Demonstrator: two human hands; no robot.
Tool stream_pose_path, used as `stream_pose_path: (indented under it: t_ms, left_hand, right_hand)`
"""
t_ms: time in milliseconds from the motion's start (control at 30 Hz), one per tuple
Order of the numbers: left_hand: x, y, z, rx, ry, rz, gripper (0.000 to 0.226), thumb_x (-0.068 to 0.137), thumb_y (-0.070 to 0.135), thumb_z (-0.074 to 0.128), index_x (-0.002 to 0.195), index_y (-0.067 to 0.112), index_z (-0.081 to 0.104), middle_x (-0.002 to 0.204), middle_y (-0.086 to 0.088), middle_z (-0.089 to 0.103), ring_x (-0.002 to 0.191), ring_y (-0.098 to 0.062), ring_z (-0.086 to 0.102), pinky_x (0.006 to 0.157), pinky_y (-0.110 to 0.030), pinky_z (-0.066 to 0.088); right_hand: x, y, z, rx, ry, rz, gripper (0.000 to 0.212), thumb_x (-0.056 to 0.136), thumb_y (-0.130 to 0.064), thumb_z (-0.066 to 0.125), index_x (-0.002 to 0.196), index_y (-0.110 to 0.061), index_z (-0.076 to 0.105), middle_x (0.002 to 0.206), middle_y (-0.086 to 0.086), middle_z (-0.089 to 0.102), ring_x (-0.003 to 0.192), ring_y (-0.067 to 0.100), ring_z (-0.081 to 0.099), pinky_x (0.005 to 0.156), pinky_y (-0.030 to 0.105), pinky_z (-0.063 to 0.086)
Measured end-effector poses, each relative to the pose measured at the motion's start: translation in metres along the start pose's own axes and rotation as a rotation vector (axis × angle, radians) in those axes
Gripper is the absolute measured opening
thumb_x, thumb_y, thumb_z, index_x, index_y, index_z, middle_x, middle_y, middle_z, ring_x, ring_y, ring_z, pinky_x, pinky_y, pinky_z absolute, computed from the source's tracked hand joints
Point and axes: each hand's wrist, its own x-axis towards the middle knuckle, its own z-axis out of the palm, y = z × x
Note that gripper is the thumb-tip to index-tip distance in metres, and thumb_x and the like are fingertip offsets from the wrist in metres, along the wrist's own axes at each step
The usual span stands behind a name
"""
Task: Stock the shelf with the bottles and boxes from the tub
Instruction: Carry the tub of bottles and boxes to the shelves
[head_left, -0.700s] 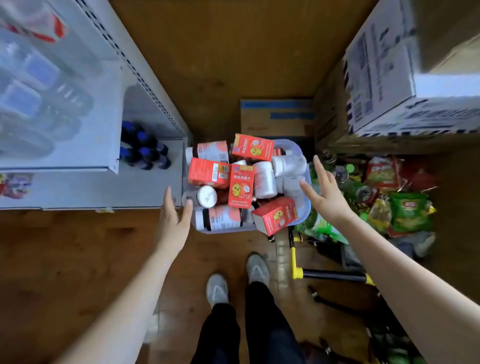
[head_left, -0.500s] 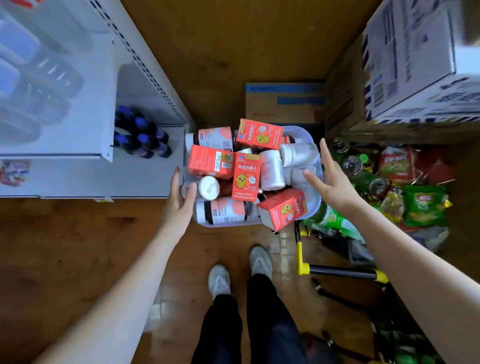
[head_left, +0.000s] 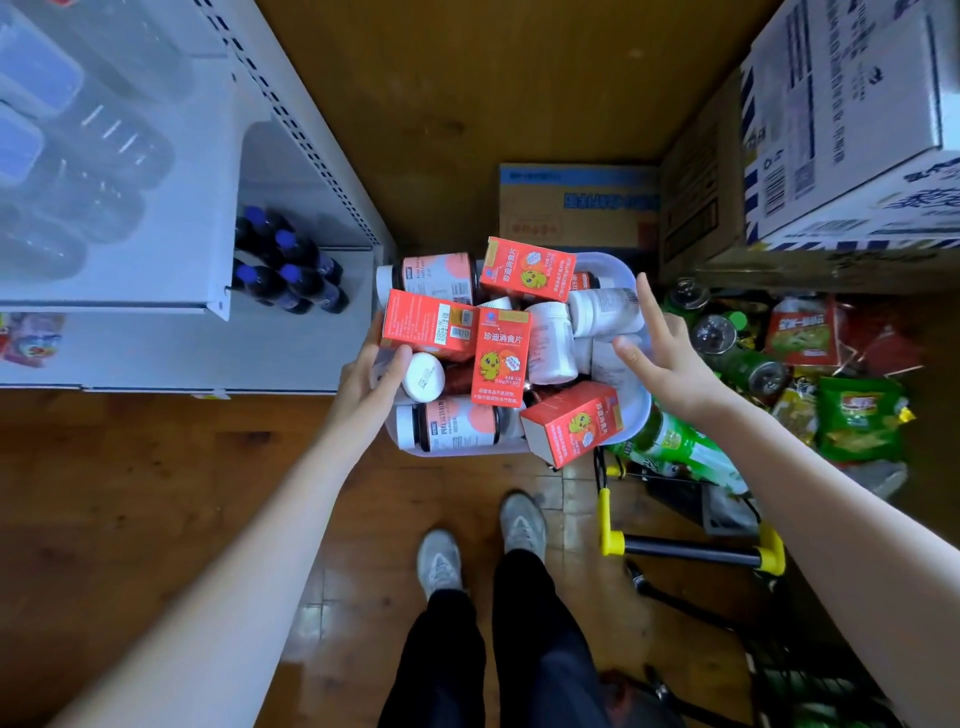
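- Left hand (head_left: 366, 382): fingers curled at the tub's left rim, apparently gripping it.
- Right hand (head_left: 670, 364): fingers spread, holding nothing, over the right rim.
- Tub (head_left: 636, 410), on the floor: heaped with red boxes (head_left: 501, 358) and bottles (head_left: 553, 340); stocking seemingly not begun.
- Shelf (head_left: 291, 358), far left: only dark bottles (head_left: 291, 270) on it.
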Motion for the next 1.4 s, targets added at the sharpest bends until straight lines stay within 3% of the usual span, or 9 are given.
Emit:
stream_pose_path:
  t_ms: [133,267,467,667,933,1167,1233,1333,1400]
  left_hand:
    - [-0.004,0.001,-0.006,-0.055,-0.008,-0.022,0.051,0.087,0.056,0.05,0.131,0.029,0.049,0.11,0.022,0.058,0.111,-0.002,0.054,0.094,-0.022,0.047]
    - [-0.014,-0.011,-0.01,-0.105,-0.003,-0.025,0.058,0.082,0.062,0.063,0.127,0.027,0.053,0.117,0.014,0.062,0.116,-0.008,0.057,0.099,-0.034,0.048]
    - [-0.041,-0.035,-0.019,-0.136,0.001,0.009,0.067,0.072,0.063,0.065,0.128,0.026,0.057,0.119,0.015,0.066,0.113,0.001,0.059,0.097,-0.029,0.048]
    - [-0.092,-0.045,-0.037,-0.181,0.065,0.044,0.072,0.074,0.057,0.066,0.136,0.021,0.053,0.118,0.017,0.066,0.113,0.002,0.059,0.091,-0.017,0.049]
    - [-0.215,-0.044,-0.097,-0.252,0.217,-0.047,0.053,0.067,0.068,0.064,0.106,0.032,0.062,0.106,0.012,0.068,0.098,0.001,0.064,0.08,-0.023,0.05]
    - [-0.343,-0.048,-0.173,-0.384,0.427,-0.028,0.058,0.068,0.066,0.061,0.11,0.026,0.064,0.105,0.017,0.07,0.097,0.007,0.063,0.073,-0.006,0.045]
    - [-0.378,-0.062,-0.196,-0.397,0.474,-0.033,0.047,0.073,0.064,0.062,0.111,0.037,0.065,0.108,0.018,0.07,0.102,0.005,0.063,0.077,-0.009,0.046]
    - [-0.428,-0.083,-0.232,-0.43,0.572,-0.031,0.026,0.071,0.063,0.063,0.097,0.061,0.062,0.103,0.031,0.067,0.098,0.011,0.062,0.074,-0.004,0.044]
    - [-0.46,-0.102,-0.255,-0.483,0.622,-0.012,0.033,0.07,0.063,0.063,0.102,0.057,0.064,0.106,0.025,0.069,0.102,0.005,0.064,0.078,-0.009,0.048]
  right_hand:
    - [-0.005,-0.003,0.0,-0.023,-0.013,-0.023,0.077,0.092,-0.064,0.044,0.151,-0.053,-0.003,0.135,-0.002,0.025,0.121,0.013,0.033,0.104,0.03,0.019]
    - [-0.01,-0.006,0.005,-0.021,-0.031,-0.042,0.081,0.088,-0.065,0.045,0.152,-0.051,-0.002,0.136,-0.001,0.026,0.125,0.008,0.027,0.105,0.028,0.016]
    - [-0.024,-0.01,0.022,-0.067,-0.061,-0.056,0.078,0.09,-0.066,0.045,0.153,-0.049,0.002,0.138,0.001,0.024,0.117,0.006,0.028,0.104,0.023,0.017]
    - [-0.059,-0.021,0.039,-0.083,-0.097,-0.111,0.072,0.091,-0.064,0.045,0.152,-0.051,0.009,0.14,-0.002,0.026,0.117,-0.007,0.023,0.107,0.028,0.019]
    - [-0.135,-0.109,0.07,-0.104,-0.177,-0.202,0.068,0.092,-0.059,0.048,0.15,-0.052,0.012,0.136,-0.003,0.03,0.12,-0.001,0.027,0.104,0.024,0.02]
    - [-0.198,-0.203,0.135,-0.14,-0.284,-0.3,0.064,0.091,-0.064,0.042,0.15,-0.05,0.021,0.136,0.0,0.036,0.107,-0.029,0.029,0.102,0.022,0.022]
    - [-0.214,-0.228,0.163,-0.165,-0.319,-0.34,0.063,0.092,-0.059,0.044,0.151,-0.047,0.023,0.137,0.003,0.038,0.114,-0.024,0.028,0.106,0.025,0.019]
    - [-0.237,-0.264,0.209,-0.208,-0.355,-0.425,0.062,0.094,-0.053,0.044,0.152,-0.042,0.024,0.139,0.001,0.04,0.115,-0.034,0.018,0.107,0.026,0.016]
    - [-0.251,-0.288,0.242,-0.238,-0.377,-0.487,0.064,0.095,-0.06,0.044,0.152,-0.04,0.024,0.138,-0.002,0.042,0.12,-0.031,0.017,0.108,0.024,0.016]
